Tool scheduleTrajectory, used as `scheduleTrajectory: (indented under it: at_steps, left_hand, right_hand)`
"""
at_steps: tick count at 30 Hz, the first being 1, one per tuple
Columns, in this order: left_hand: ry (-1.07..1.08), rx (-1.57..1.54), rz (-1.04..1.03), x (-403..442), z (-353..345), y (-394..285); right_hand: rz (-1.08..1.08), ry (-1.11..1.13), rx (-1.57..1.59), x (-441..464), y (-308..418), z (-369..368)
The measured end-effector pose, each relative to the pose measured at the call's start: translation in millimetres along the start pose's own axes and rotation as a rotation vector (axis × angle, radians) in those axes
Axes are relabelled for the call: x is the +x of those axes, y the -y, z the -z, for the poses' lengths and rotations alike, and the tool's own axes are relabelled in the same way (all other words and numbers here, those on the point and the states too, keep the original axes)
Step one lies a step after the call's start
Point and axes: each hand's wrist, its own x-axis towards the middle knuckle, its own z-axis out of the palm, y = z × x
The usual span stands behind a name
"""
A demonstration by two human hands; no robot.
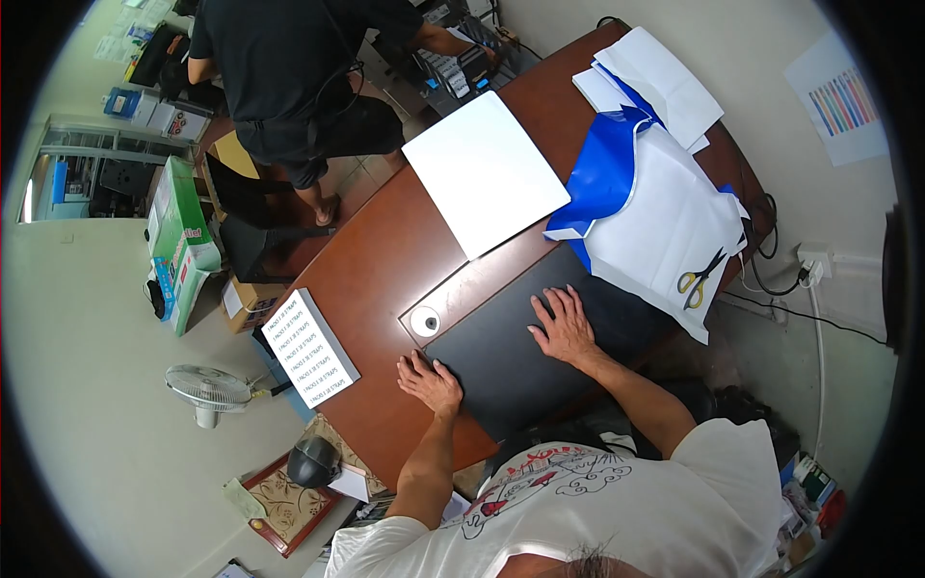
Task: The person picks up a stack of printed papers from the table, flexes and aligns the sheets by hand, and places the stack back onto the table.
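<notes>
My left hand [430, 383] lies palm down on the brown desk [361, 279], by the left edge of a black desk mat [511, 356]. It holds nothing and its fingers are apart. On the mat rests my right hand [564, 326], empty, with its fingers spread. A white rectangular board [487, 173] lies beyond both hands. To the right is a crumpled blue and white sheet [646, 226], with yellow-handled scissors [700, 279] on top. Left of my left hand sits a stack of printed paper [310, 350].
Across the desk a person in black [279, 77] reaches toward equipment [462, 72]. Folded white sheets [665, 77] lie at the desk's far right. Cables [771, 284] hang by the wall socket. A fan [210, 387] and a green box [181, 246] stand on the left.
</notes>
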Motion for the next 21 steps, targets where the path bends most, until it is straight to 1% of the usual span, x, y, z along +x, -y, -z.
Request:
scheduleTrajectory:
  at_steps: [10, 21]
  left_hand:
    - [-0.047, -0.003, -0.027, -0.3, 0.3, -0.6]
    - [-0.021, 0.012, 0.0, 0.0, 0.0, -0.4]
  right_hand:
    - [0.001, -0.005, 0.0, 0.6, 1.2, 2.1]
    - [-0.001, -0.004, -0.021, 2.3, 3.5, 3.5]
